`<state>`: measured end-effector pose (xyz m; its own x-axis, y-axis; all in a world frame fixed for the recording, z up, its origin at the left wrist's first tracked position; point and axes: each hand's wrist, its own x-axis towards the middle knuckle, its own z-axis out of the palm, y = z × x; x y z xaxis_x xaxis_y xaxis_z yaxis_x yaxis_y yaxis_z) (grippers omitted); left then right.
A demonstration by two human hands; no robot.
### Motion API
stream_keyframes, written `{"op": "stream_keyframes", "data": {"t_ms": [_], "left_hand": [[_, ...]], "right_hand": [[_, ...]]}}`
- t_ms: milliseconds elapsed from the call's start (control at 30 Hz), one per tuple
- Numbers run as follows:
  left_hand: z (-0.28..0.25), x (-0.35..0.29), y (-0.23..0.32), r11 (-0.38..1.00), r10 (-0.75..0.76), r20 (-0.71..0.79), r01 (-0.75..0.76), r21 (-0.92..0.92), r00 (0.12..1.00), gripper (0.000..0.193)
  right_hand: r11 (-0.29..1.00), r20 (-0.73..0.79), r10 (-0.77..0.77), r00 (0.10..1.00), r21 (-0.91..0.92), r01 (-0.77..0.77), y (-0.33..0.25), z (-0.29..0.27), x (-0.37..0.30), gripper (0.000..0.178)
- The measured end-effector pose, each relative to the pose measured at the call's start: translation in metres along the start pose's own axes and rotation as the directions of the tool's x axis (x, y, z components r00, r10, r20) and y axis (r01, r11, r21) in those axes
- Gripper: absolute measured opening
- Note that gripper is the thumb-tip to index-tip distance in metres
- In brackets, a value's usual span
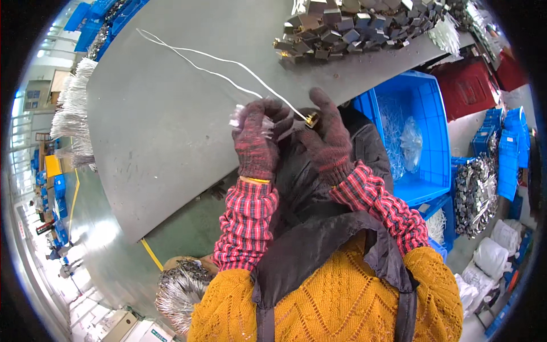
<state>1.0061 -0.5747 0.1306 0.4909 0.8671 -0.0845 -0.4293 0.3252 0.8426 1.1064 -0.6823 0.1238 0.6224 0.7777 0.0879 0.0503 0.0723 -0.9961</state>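
Note:
Both hands wear dark maroon knit gloves and meet over my lap at the near edge of the grey table [154, 131]. My left hand [257, 139] is closed around a bunch of small translucent plastic pieces [235, 117]. Between the fingers of my right hand [329, 139] is a small dark metal part with a brass-coloured end [311, 119]; its thumb or index finger points up. A long white wire [219, 58] loops far over the table. One end reaches the brass-coloured end, while the other passes behind my left fingers.
A heap of dark metal blocks [347, 34] covers the table's far right. Bundled white wires [74, 114] hang at its left edge. At my right stands a blue crate [444, 131] holding wires and a clear bag, with a red bin [467, 85] beyond it.

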Motion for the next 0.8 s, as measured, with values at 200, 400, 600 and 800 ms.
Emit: {"op": "stream_keyframes", "data": {"t_ms": [200,400,600,800], "left_hand": [[-0.003,0.006,0.016,0.917,-0.273,-0.118,0.221,-0.331,0.955,0.027],[0.005,-0.02,0.037,0.898,-0.224,0.134,0.151,0.414,0.965,0.029],[0.028,-0.026,0.017,0.91,-0.382,0.345,0.283,0.304,0.857,0.032],[0.037,-0.027,0.033,0.877,-0.479,0.286,0.436,0.204,0.83,0.027]], "right_hand": [[0.817,0.061,-0.172,0.983,-0.549,0.177,-0.035,-0.01,0.061,0.055],[0.944,0.179,-0.21,0.961,-0.219,0.247,-0.035,-0.009,0.032,0.035],[0.751,0.497,-0.284,0.82,-0.416,0.513,-0.013,-0.038,0.051,0.031],[0.935,0.346,0.206,0.915,0.207,-0.289,-0.052,-0.039,0.032,0.03]]}}
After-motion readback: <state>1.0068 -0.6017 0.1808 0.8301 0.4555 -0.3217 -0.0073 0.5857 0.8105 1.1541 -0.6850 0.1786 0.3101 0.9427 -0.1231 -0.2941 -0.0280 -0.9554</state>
